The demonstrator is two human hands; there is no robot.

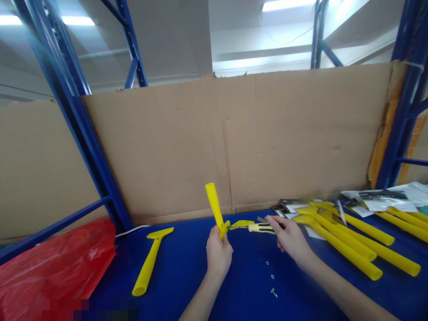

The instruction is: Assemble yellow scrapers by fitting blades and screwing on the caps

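My left hand is wrapped round the head end of a yellow scraper, whose hollow handle points up. My right hand grips a screwdriver with a pale yellow and black handle. Its shaft points left and its tip meets the scraper head beside my left fingers. Just behind the shaft lies a flat yellow piece on the blue surface. A small grey blade-like piece shows by my right fingertips; whether I hold it I cannot tell.
Another yellow scraper lies at left, near a red plastic bag. Several yellow scrapers and packets are piled at right. Two small nuts or rings and a bolt lie in front. Cardboard stands behind.
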